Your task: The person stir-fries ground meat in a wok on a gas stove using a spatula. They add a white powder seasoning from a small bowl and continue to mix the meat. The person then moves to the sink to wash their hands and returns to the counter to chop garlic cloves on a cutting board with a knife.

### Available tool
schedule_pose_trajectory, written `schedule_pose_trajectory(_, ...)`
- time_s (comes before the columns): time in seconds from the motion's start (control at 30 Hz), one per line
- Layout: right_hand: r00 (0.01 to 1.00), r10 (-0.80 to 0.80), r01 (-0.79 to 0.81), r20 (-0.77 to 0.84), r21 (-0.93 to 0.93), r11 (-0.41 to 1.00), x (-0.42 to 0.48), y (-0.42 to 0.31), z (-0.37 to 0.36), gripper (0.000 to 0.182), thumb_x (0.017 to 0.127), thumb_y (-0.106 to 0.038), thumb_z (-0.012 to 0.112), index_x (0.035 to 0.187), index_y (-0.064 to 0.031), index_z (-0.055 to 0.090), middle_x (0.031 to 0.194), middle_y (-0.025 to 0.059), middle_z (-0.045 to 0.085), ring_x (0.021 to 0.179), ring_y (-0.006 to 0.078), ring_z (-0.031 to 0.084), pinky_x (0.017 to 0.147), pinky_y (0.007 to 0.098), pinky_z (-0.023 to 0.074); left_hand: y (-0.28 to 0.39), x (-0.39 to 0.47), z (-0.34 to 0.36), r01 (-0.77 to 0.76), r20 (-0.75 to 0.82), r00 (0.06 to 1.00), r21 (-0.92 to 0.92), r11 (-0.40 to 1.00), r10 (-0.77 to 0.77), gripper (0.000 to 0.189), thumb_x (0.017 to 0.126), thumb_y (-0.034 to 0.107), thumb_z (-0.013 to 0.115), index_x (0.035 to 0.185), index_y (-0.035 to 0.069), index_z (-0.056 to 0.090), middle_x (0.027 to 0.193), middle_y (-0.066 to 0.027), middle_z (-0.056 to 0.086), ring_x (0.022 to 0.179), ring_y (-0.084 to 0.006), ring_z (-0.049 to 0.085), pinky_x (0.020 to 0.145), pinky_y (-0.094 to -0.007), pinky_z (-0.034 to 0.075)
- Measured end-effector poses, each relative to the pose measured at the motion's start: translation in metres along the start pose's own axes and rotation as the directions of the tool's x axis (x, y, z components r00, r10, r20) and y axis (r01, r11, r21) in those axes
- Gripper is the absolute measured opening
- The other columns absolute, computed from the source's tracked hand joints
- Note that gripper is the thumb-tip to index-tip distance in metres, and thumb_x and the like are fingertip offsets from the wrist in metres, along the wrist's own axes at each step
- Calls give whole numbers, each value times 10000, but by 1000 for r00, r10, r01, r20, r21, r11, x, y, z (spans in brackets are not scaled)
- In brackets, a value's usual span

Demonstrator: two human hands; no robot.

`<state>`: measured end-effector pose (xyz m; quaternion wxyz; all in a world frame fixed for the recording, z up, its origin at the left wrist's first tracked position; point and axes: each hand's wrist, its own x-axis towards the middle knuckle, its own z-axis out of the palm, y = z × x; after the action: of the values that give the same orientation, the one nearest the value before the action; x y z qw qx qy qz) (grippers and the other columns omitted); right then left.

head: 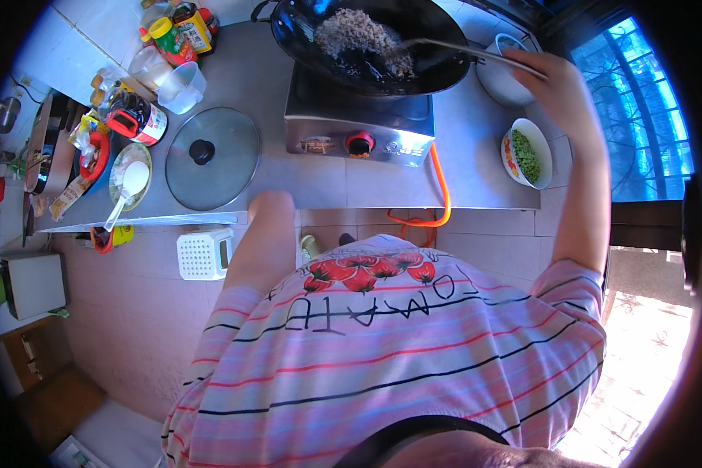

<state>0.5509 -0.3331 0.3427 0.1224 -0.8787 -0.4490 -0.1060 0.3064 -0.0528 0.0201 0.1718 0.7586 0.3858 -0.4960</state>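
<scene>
My right hand grips the metal handle of a cooking spatula, its head sunk in the food. That food, crumbled browned mince by its look, lies in a black wok. Beneath the wok is a steel gas stove with a red-rimmed knob. At the counter's front edge, left of the stove, my left hand appears only as a rounded shape; its fingers are hidden. Near it a glass lid with a black knob lies on the counter.
A bowl of chopped green vegetables and a white pot stand at right. Seasoning bottles, a plastic tub and a bowl with a white spoon are at left. An orange gas hose hangs over the edge; a white stool stands below.
</scene>
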Motion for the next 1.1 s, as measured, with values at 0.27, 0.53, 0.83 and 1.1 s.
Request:
schedule_pose_trajectory(0.27, 999, -30, 22, -37, -195, 981, 23, 6, 56, 263, 899, -215, 621, 1148, -168, 692, 956, 142, 697, 834, 304, 674, 799, 365, 532, 3, 7, 0, -86, -37, 995, 94, 992, 90, 360, 829, 137, 670, 1189, 147, 672, 1310, -114, 586, 1176, -329, 583, 916, -487, 506)
schedule_pose_trajectory(0.53, 999, -54, 52, -8, -177, 983, 7, 15, 2, 200, 871, -138, 652, 1055, -135, 730, 937, 93, 717, 800, 234, 692, 725, 288, 546, -4, 10, 7, -68, -47, 996, 182, 981, 78, 377, 730, 315, 769, 1061, 139, 727, 1195, -91, 656, 1083, -277, 632, 916, -386, 512)
schedule_pose_trajectory(0.83, 820, 493, -456, 291, -190, 870, 123, 47, 40, 171, 926, -178, 593, 964, -63, 713, 739, 76, 675, 524, 128, 619, 457, 262, 493, -6, 8, 9, -74, -92, 991, 197, 978, 94, 387, 727, 272, 752, 1082, 124, 715, 1205, -101, 649, 1098, -282, 628, 915, -385, 518)
schedule_pose_trajectory(1.1, 732, 364, -610, 576, 317, 726, 146, 73, 99, 222, 934, -242, 612, 949, -38, 700, 683, 34, 628, 425, 57, 462, 400, 151, 384, 0, -4, 5, -163, -146, 969, 218, 962, 197, 361, 708, 246, 742, 1047, 123, 727, 1162, -116, 665, 1061, -285, 645, 886, -394, 527)
